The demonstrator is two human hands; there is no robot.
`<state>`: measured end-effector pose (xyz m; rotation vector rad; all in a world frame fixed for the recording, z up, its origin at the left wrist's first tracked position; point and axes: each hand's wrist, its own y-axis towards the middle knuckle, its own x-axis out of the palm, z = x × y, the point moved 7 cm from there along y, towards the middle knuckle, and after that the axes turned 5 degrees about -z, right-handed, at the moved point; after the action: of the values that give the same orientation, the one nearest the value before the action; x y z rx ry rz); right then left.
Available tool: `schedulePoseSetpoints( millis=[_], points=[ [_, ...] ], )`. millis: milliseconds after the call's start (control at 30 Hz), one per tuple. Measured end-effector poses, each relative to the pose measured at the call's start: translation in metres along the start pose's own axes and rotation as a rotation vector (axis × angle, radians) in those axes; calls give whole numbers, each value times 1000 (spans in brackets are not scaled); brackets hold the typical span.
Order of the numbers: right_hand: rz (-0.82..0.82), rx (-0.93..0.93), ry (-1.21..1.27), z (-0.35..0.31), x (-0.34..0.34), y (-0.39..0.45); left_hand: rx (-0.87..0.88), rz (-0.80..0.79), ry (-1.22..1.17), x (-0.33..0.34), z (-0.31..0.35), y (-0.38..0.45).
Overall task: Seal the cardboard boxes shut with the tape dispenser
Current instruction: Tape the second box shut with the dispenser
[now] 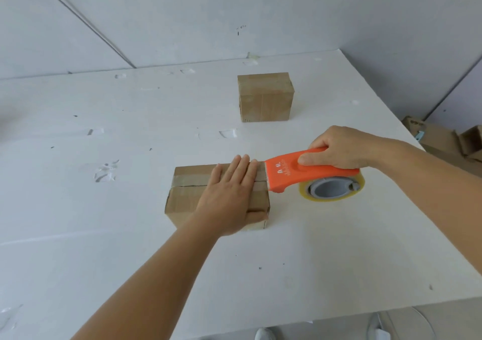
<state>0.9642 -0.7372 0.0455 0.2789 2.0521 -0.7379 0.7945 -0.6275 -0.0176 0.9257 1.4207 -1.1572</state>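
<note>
Down low near the middle of the big flat white table: a small brown cardboard box, top flaps folded shut, a dark crack along the seam, clear tape partly laid over it. Flat on the right half of that box: the left hand, fingers straight and together, tips reaching the far right top edge, thumb wrapped round the near right corner. Pressing, not gripping.

Just past the box's right edge: an orange plastic tape dispenser with a toothed cutting end, teeth right at the box's top right edge beside the left fingertips. Curled tight round the dispenser's handle: the right hand, thumb on top. Under the handle: a roll of clear yellowish tape on a grey hub, close over the table top; touching it or not, cannot tell.

Farther back, well apart from the near box: a second small brown cardboard box, already taped over the top and down its front.

Lots of bare white table left of both boxes and in front of the near one. Table's right edge slanting close behind the right wrist. Beyond that edge, on the floor: loose flattened brown cardboard pieces. Stuck here and there on the table: little scraps of clear tape.
</note>
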Motion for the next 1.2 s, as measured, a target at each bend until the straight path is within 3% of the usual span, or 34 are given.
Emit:
schedulePoseSetpoints(
  millis=[167, 400, 667, 867, 967, 1200],
  points=[
    [-9, 41, 62, 23, -8, -9, 14, 16, -6, 0, 1, 2],
    [-26, 107, -42, 36, -16, -20, 44, -21, 49, 3, 3, 2],
    [-56, 163, -432, -8, -18, -13, 135, -22, 121, 3, 8, -4],
    [40, 146, -762, -68, 10, 3, 145, -31, 137, 5, 9, -3],
    [-43, 157, -978, -60, 40, 13, 147, -52, 108, 2, 10, -4],
    [103, 230, -560, -18, 25, 0, 324, -3, 237, -13, 40, 12]
  ],
)
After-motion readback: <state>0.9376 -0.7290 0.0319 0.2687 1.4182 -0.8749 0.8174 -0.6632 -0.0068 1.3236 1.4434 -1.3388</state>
